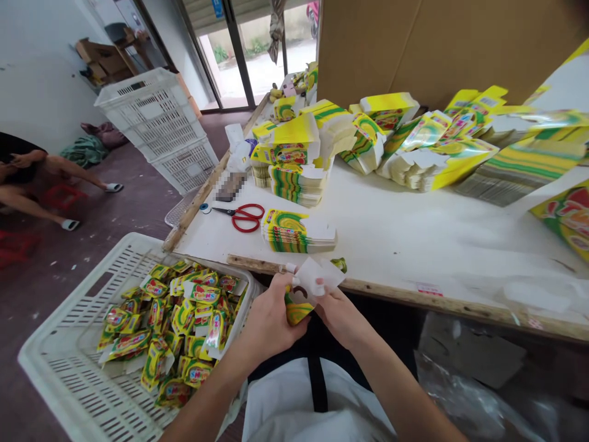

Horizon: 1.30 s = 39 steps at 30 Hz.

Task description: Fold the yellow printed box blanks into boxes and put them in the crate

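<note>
Both of my hands are closed on one small yellow-and-green carton (298, 310), held just in front of the table edge. Its white flaps (317, 274) stand up toward the table. My left hand (272, 310) wraps the carton's left side, and my right hand (341, 312) pinches it near the flaps on the right. White tips cover some fingers. Beyond the carton, a stack of flat printed cartons (288, 232) lies on the table, with red-handled scissors (247, 218) to its left. A small green wrapped piece (339, 264) rests by the edge behind my right hand.
A white plastic crate (59, 344) at my left holds many filled packs (175, 325). More carton stacks (294, 147) line the back of the white table (391, 227). Stacked white crates (156, 123) stand on the floor, and a seated person (27, 166) is at far left.
</note>
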Each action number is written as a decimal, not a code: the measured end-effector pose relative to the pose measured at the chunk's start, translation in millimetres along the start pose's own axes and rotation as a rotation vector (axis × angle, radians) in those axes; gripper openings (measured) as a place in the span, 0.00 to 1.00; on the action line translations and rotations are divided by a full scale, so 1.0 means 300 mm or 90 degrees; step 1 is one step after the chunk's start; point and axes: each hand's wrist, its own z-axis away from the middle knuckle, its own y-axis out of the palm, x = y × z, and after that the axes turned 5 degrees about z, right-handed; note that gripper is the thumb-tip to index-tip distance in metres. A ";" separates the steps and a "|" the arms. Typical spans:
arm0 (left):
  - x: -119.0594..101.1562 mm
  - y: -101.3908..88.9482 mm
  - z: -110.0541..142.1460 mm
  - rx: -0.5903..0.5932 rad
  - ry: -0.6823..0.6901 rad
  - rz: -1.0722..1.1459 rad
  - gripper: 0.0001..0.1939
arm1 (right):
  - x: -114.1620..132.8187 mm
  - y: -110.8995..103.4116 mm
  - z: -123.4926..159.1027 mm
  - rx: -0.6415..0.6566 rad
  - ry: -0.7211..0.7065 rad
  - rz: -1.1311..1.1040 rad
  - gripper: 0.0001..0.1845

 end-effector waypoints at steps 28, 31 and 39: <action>-0.011 -0.062 -0.025 -0.017 -0.132 -0.080 0.31 | -0.025 -0.041 0.004 0.086 -0.329 0.585 0.45; -0.012 -0.063 -0.027 -0.027 -0.134 -0.070 0.30 | -0.027 -0.033 0.004 0.078 -0.299 0.606 0.41; 0.010 -0.077 -0.045 0.068 -0.141 0.021 0.40 | 0.035 -0.126 -0.017 0.201 -0.275 0.596 0.17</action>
